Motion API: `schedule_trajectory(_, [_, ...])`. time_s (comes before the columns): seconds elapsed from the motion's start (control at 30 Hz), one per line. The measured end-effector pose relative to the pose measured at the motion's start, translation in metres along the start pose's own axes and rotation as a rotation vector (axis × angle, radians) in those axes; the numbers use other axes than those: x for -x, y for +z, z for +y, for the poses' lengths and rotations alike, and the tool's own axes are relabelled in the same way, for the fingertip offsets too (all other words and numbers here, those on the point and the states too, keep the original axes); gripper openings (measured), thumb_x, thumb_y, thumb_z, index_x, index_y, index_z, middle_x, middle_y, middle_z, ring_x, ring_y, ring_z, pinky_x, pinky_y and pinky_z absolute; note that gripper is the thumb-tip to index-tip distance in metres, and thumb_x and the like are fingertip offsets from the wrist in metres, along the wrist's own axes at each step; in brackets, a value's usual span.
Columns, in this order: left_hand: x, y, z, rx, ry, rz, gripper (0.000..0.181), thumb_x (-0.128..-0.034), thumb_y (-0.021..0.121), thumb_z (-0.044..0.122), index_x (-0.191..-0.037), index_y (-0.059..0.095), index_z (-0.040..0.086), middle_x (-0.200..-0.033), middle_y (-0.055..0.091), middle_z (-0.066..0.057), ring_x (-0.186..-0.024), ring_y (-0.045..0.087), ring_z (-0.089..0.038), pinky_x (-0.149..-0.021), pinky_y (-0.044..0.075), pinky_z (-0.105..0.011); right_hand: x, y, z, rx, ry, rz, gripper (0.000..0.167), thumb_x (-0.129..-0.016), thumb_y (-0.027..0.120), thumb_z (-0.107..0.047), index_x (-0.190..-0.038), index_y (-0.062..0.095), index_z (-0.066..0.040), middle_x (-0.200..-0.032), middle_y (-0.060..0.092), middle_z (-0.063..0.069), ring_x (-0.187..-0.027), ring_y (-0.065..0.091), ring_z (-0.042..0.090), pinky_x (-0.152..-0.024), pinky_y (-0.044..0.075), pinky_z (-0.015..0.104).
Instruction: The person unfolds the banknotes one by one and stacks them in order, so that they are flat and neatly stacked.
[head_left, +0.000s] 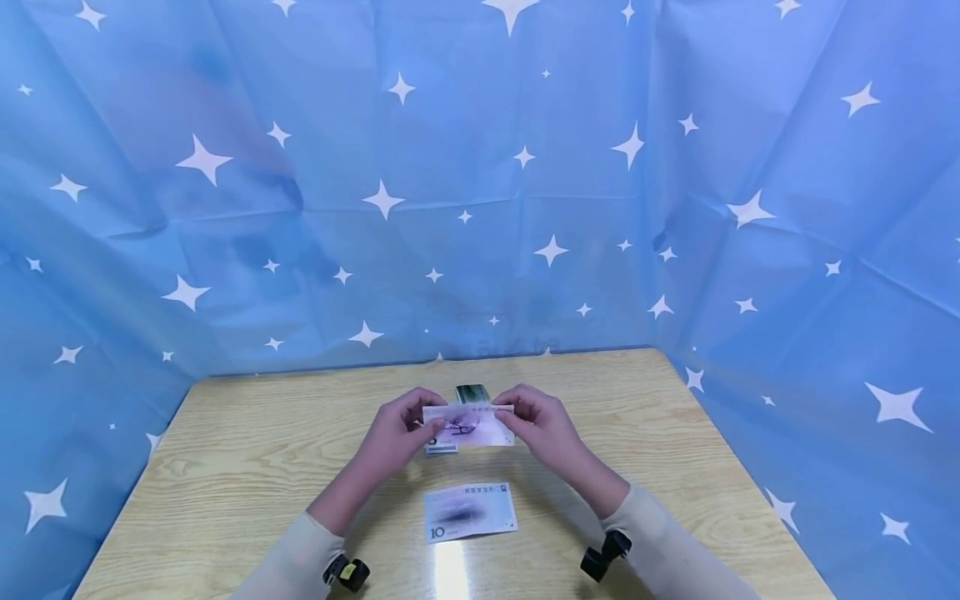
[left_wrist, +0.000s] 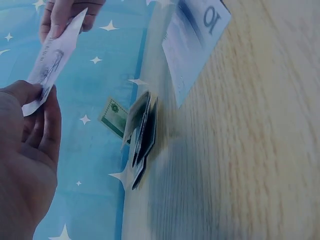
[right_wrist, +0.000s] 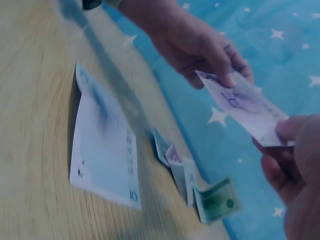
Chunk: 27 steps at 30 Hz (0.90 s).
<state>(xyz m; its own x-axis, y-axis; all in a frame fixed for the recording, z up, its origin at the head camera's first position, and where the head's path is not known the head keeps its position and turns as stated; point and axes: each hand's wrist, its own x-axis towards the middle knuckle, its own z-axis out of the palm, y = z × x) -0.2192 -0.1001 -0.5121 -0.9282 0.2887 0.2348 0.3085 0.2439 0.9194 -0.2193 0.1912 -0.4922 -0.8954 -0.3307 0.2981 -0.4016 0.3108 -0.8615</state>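
A purple banknote (head_left: 480,430) is held up flat above the table, stretched between both hands. My left hand (head_left: 405,423) pinches its left end between thumb and fingers. At its right end, my right hand (head_left: 537,422) grips it the same way. Below, nearer to me, a blue banknote marked 10 (head_left: 471,512) lies on the table, one edge lifted in the right wrist view. Behind the held note, partly hidden in the head view, are several folded banknotes (left_wrist: 142,130) standing on edge, with a green banknote (left_wrist: 115,119) beside them.
The light wood table (head_left: 247,467) carries the notes. A blue cloth with white stars (head_left: 450,167) hangs behind it and down both sides. Small black devices are strapped at both wrists, the left one (head_left: 347,573) and the right one (head_left: 606,555).
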Motion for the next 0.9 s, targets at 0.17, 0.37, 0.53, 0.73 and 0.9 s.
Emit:
schedule_trajectory(0.17, [0.005,-0.003,0.000,0.086,-0.052,-0.062,0.026,-0.1024,0.080,0.010,-0.127,0.075,0.016,-0.096,0.069,-0.004,-0.072,0.054,-0.015,-0.061,0.049,-0.026,0.004,-0.001,0.000,-0.098,0.182,-0.028,0.014,-0.107,0.076,-0.015,-0.119,0.082,-0.017,-0.096,0.075,0.003,-0.072,0.057,0.017,-0.064,0.051,0.027])
schedule_trajectory(0.37, [0.015,-0.005,-0.001,0.192,-0.047,-0.156,0.029,-0.1042,0.076,0.004,-0.133,0.071,0.004,-0.114,0.073,-0.016,-0.077,0.061,-0.012,-0.068,0.056,-0.028,0.011,-0.001,0.000,-0.200,0.268,-0.087,0.021,-0.106,0.078,-0.017,-0.122,0.080,-0.006,-0.106,0.077,0.009,-0.088,0.065,0.019,-0.080,0.059,0.033])
schedule_trajectory(0.53, [0.022,-0.005,-0.001,0.234,-0.070,-0.180,0.031,-0.1044,0.076,0.006,-0.135,0.071,0.004,-0.121,0.072,-0.017,-0.078,0.062,-0.011,-0.069,0.056,-0.023,0.018,0.001,0.004,-0.258,0.292,-0.102,0.024,-0.106,0.077,-0.016,-0.124,0.078,-0.001,-0.107,0.077,0.008,-0.090,0.067,0.017,-0.083,0.059,0.032])
schedule_trajectory(0.73, [0.027,-0.003,-0.004,0.276,-0.111,-0.165,0.034,-0.1034,0.078,0.008,-0.136,0.071,0.003,-0.115,0.072,-0.006,-0.077,0.057,-0.010,-0.067,0.051,-0.021,0.021,0.004,0.006,-0.352,0.300,-0.106,0.026,-0.106,0.075,-0.012,-0.127,0.075,0.004,-0.111,0.079,0.009,-0.095,0.073,0.016,-0.087,0.062,0.031])
schedule_trajectory(0.9, [0.029,-0.003,-0.005,0.323,-0.126,-0.148,0.035,-0.1026,0.077,0.007,-0.137,0.070,0.000,-0.113,0.074,-0.005,-0.086,0.066,-0.012,-0.076,0.058,-0.023,0.024,0.007,0.005,-0.427,0.345,-0.087,0.026,-0.107,0.073,-0.008,-0.128,0.073,0.007,-0.108,0.078,0.008,-0.094,0.074,0.016,-0.086,0.063,0.032])
